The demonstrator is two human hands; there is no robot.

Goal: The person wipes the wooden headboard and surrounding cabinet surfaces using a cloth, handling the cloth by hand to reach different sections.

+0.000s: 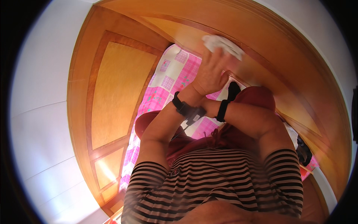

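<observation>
My left hand (209, 73) reaches up to a wooden panel (184, 32), its fingers spread and blurred. A folded white cloth (223, 47) lies under its fingertips against the wood, blurred as well. The left wrist wears a black strap with a small box-shaped device (193, 112), from which a thin cable runs down. My right forearm crosses behind the left wrist and carries a black strap (222, 111) of its own. Only the wrist end of my right hand (209, 107) shows; its fingers are hidden behind the left wrist and device.
Pink and white checked sheeting (167, 81) covers the surface between the panels. A second wooden panel (123, 92) stands at the left, beside a white wall (42, 134). My knees in dark red trousers (256, 98) are bent. A black object (303, 151) lies at the right.
</observation>
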